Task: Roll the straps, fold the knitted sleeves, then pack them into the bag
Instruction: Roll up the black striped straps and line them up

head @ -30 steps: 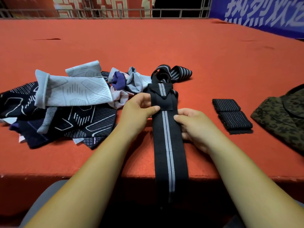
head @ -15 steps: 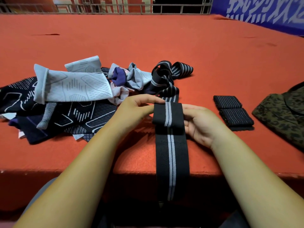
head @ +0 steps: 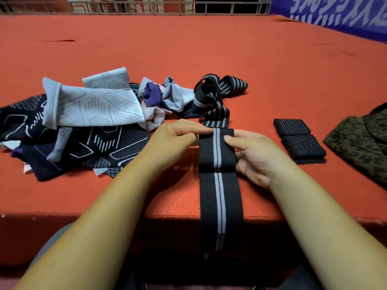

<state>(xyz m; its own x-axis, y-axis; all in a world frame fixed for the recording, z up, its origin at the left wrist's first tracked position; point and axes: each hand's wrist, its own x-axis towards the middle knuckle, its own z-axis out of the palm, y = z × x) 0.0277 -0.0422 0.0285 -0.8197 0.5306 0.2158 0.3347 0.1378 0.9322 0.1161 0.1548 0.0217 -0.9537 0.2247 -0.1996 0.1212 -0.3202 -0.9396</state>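
Both hands grip the strap [head: 218, 197] at its rolled end: left hand [head: 178, 137] pinching one edge, right hand [head: 257, 158] the other. Flat a second ago, now turned over, near the table [head: 209, 49] front, tail hanging off. Rolling begun; sleeves [head: 94, 109] unfolded.

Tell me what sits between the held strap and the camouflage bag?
Two rolled straps, on the red table right of the held strap; head view shows it.
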